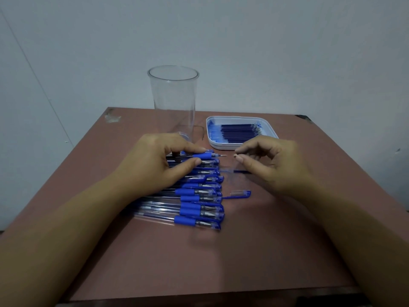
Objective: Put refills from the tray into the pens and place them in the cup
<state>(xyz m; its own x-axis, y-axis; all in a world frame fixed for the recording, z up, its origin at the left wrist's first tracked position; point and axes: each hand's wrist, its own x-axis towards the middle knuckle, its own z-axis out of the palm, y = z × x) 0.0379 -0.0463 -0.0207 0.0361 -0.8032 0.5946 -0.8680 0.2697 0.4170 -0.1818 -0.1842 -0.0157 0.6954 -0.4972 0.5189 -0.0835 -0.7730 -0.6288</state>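
Note:
Several clear pens with blue grips (194,204) lie in a row on the brown table (221,262). My left hand (159,160) pinches one pen (202,155) by its blue grip, tip bare and pointing right. My right hand (265,160) pinches a small clear piece, apparently the pen's cap (238,156), a short way right of the tip. A white tray (269,129) with several dark blue refills (239,132) sits behind my right hand. A tall clear cup (173,100) stands upright behind my left hand, with nothing in it.
A loose clear cap with a blue clip (240,193) lies on the table right of the pen row. A blurred blue piece (239,171) shows below my right fingers. A pale wall (221,36) rises just behind the table's far edge.

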